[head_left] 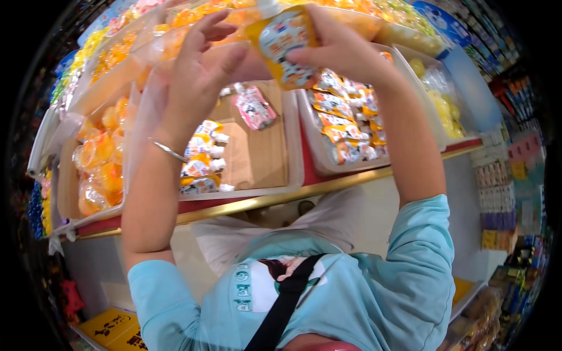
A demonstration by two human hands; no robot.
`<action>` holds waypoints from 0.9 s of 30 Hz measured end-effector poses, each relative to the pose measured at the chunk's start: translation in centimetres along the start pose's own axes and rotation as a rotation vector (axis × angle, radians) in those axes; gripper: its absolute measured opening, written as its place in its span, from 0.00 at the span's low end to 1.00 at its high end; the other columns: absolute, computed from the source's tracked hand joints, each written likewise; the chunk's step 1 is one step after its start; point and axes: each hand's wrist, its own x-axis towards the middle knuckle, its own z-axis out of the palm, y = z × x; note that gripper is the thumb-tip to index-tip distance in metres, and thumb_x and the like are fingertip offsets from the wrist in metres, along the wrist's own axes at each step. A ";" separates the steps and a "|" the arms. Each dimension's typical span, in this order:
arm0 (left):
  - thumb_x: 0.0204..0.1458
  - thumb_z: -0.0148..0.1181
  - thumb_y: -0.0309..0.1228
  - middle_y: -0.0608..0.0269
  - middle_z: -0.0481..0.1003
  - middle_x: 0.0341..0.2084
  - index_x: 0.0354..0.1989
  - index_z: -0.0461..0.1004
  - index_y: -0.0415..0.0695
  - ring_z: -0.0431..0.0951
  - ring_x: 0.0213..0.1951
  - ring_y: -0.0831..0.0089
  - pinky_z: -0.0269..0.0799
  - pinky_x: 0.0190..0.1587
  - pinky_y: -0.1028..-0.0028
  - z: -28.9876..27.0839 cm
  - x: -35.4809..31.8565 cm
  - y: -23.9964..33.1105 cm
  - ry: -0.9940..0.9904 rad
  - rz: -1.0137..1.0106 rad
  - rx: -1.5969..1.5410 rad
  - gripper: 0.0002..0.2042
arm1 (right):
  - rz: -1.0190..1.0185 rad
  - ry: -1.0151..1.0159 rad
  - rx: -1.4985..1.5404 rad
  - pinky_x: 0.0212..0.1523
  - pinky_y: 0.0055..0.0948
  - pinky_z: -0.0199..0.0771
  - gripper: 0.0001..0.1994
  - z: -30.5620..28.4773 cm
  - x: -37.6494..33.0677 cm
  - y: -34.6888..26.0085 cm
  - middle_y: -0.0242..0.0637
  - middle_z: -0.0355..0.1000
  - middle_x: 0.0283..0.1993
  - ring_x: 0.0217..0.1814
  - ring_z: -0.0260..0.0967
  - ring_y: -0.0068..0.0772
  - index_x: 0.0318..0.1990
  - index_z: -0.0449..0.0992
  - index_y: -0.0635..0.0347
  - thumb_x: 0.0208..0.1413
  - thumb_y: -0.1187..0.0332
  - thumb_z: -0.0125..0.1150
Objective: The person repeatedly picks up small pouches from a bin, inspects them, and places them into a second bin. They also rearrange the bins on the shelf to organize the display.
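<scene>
An orange-and-white spout pouch [283, 36] with a white cap is held up over the bins, gripped between the thumb and fingers of my right hand [339, 50]. To its left my left hand [202, 67] hovers with fingers spread and nothing in it. Below lies a clear plastic bin [295, 152] with a cardboard-coloured bottom. Inside it are a pink spout pouch [254, 107] and, along the left wall, a row of orange-and-white pouches [202, 161]. The bin to the right [351, 168] holds many more orange pouches [333, 105], their white caps showing.
Wrapped orange jelly cups [96, 167] fill a bin at the left, with more orange sweets [114, 55] behind. Yellow-green items [448, 108] sit in a bin at the right. A gold edge strip [263, 202] runs along the stand's front. Stacked packages [497, 187] stand further right.
</scene>
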 end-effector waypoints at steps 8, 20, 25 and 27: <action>0.47 0.54 0.33 0.63 0.70 0.34 0.42 0.68 0.42 0.68 0.40 0.76 0.62 0.44 0.77 0.6 0.1 -0.6 -0.073 -0.065 0.108 0.15 | 0.534 -0.575 -0.642 0.34 0.27 0.66 0.20 -8.1 -7.7 3.3 0.38 0.69 0.34 0.34 0.66 0.28 0.45 0.63 0.58 0.40 0.70 0.53; 0.49 0.52 0.32 0.64 0.70 0.35 0.42 0.67 0.38 0.66 0.41 0.79 0.63 0.43 0.80 0.4 -0.1 -2.9 -0.286 -0.199 0.135 0.14 | 0.578 -0.756 -1.190 0.39 0.35 0.65 0.14 -4.4 -11.8 6.0 0.40 0.69 0.35 0.40 0.65 0.39 0.39 0.69 0.54 0.42 0.74 0.47; 0.49 0.50 0.31 0.62 0.70 0.36 0.43 0.67 0.37 0.68 0.41 0.77 0.64 0.43 0.78 0.3 -0.4 -3.8 -0.339 -0.221 0.149 0.14 | 0.490 -0.614 -1.062 0.42 0.33 0.63 0.14 -5.2 -13.0 7.1 0.39 0.69 0.35 0.42 0.62 0.40 0.37 0.70 0.55 0.38 0.76 0.49; 0.47 0.51 0.33 0.59 0.71 0.35 0.42 0.68 0.39 0.70 0.40 0.71 0.65 0.43 0.75 0.3 -0.1 -4.4 -0.329 -0.154 0.244 0.15 | 0.504 -0.476 -0.927 0.43 0.33 0.62 0.13 -5.3 -13.4 6.9 0.39 0.68 0.35 0.42 0.62 0.40 0.35 0.71 0.56 0.37 0.77 0.51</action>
